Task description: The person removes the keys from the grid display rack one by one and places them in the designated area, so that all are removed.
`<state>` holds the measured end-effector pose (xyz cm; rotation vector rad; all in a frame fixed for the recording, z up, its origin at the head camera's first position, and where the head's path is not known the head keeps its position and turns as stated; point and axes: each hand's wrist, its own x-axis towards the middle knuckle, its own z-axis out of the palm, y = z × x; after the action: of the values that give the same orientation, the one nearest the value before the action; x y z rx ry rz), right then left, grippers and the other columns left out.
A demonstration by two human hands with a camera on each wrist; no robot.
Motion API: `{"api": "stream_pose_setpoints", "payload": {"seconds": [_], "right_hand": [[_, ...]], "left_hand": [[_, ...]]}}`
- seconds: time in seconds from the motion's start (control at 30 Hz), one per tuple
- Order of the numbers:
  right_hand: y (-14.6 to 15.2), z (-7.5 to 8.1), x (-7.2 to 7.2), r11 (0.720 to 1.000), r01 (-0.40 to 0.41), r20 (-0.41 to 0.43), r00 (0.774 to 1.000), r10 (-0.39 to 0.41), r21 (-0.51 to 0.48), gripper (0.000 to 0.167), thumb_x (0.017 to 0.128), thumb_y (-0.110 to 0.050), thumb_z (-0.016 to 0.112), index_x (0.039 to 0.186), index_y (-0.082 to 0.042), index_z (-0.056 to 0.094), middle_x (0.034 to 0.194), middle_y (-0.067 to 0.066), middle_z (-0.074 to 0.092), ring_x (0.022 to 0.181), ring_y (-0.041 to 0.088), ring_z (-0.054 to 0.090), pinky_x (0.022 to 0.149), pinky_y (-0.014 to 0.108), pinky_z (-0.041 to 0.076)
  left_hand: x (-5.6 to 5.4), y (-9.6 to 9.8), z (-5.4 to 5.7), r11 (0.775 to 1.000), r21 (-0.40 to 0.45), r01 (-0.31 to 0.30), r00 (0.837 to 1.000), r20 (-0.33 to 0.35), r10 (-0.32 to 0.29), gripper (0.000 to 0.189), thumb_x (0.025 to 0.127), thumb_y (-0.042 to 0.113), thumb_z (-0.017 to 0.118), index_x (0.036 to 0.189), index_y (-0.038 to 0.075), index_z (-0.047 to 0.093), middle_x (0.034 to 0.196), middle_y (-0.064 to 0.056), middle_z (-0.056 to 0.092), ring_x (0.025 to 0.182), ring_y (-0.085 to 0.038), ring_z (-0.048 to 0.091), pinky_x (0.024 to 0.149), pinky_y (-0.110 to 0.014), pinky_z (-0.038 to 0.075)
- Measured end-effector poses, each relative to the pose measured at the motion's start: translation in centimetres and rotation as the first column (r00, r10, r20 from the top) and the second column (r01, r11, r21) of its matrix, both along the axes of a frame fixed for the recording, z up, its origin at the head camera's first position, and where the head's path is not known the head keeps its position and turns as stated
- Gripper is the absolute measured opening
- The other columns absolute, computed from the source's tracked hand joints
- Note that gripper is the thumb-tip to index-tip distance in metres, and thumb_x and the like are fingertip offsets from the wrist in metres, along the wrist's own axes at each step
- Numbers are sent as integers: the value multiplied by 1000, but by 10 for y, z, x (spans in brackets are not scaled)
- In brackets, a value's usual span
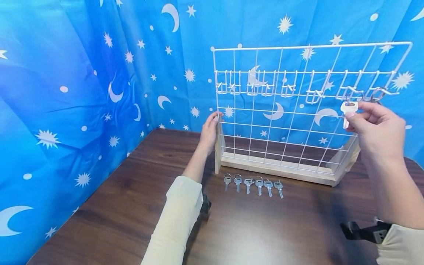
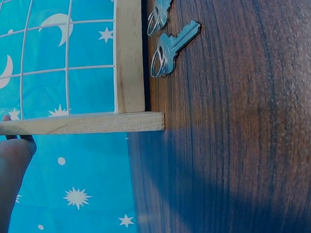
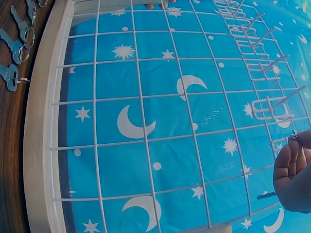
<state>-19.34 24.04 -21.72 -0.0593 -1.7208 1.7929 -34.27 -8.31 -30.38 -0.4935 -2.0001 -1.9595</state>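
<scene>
At the right end of a white wire grid rack, my right hand pinches a key between thumb and fingers. Its ring is close to one of the white hooks; whether it is round the hook I cannot tell. Another metal ring is at the rightmost hook, with what it carries mostly hidden by the hand. My left hand holds the rack's left wooden upright. In the right wrist view, the right hand is partly cut off by the frame edge.
Several silver keys with rings lie in a row on the brown wooden table, in front of the rack's base. More hooks run along the upper grid. A blue curtain with white moons and stars stands behind and at the left.
</scene>
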Motion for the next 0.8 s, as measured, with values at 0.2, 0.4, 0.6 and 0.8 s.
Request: {"api": "stream_pose_setpoints", "payload": {"seconds": [0.2, 0.4, 0.6, 0.8], "right_hand": [[2, -3, 9, 999, 11, 8, 1000, -12, 42, 20, 83, -2, 66, 93, -19, 68, 64, -7, 58, 52, 2, 56, 56, 9, 45], [5, 2, 14, 993, 36, 14, 999, -37, 115, 20, 83, -6, 66, 99, -18, 68, 66, -7, 59, 54, 2, 56, 57, 9, 44], [7, 1, 18, 962, 73, 116, 987, -107, 263, 24, 86, -15, 64, 110, -17, 64, 66, -14, 59, 56, -1, 56, 62, 8, 42], [6, -8, 22, 922, 64, 191, 970, -147, 383, 37, 88, -23, 62, 124, -11, 58, 66, -21, 57, 59, -3, 54, 53, 10, 39]], "left_hand": [[7, -1, -2, 1000, 12, 26, 1000, 5, -26, 33, 101, 13, 31, 125, 2, 50, 129, -15, 51, 115, -24, 49, 98, -32, 36], [13, -3, 6, 999, 17, 45, 999, 8, -45, 33, 101, 10, 30, 126, -2, 49, 129, -19, 50, 119, -30, 45, 100, -35, 34], [6, -4, -2, 1000, 12, 25, 1000, -7, -25, 34, 102, 16, 31, 127, 0, 49, 130, -17, 50, 115, -20, 47, 99, -31, 33], [3, 0, -6, 1000, 9, 6, 999, -35, -6, 33, 101, 16, 32, 124, 0, 50, 126, -13, 53, 112, -21, 50, 98, -31, 36]]}}
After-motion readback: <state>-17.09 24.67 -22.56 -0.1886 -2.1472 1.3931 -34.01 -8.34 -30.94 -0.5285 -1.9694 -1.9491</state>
